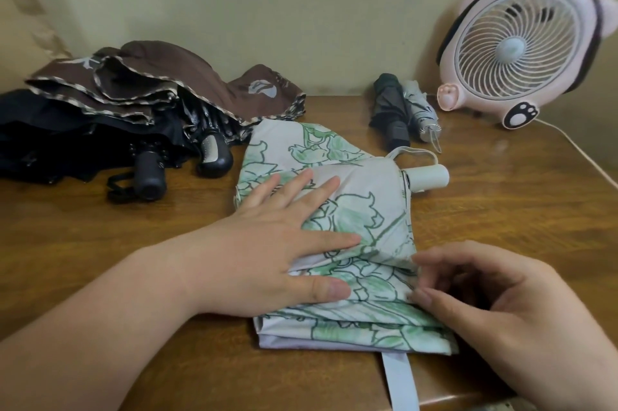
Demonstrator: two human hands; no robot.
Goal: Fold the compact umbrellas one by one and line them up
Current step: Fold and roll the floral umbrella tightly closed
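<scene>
one flat left hand (267, 243) presses the floral umbrella (361, 216), right hand (495, 303) pinches its edge

I record the floral umbrella (354, 220) collapsed, canopy loose, cream handle (429, 178) far right. Brown umbrella (160, 73) and black umbrella (50, 136) lie heaped, unfolded, left. Dark folded umbrella (391, 109) and grey folded umbrella (421, 113) lie touching behind.

no words, brand names or numbers can be read anywhere. the brown fabric umbrella with a pale patterned trim (160, 66) carries a pale angular mark near its left edge and a pale leaf-like emblem on its right panel, both too blurred to read as letters. the pink round desk fan (468, 52) bears a black oval badge (521, 114) with a white paw print low on its front. the white umbrella printed with green flower outlines (361, 210) shows only that drawing.
</scene>
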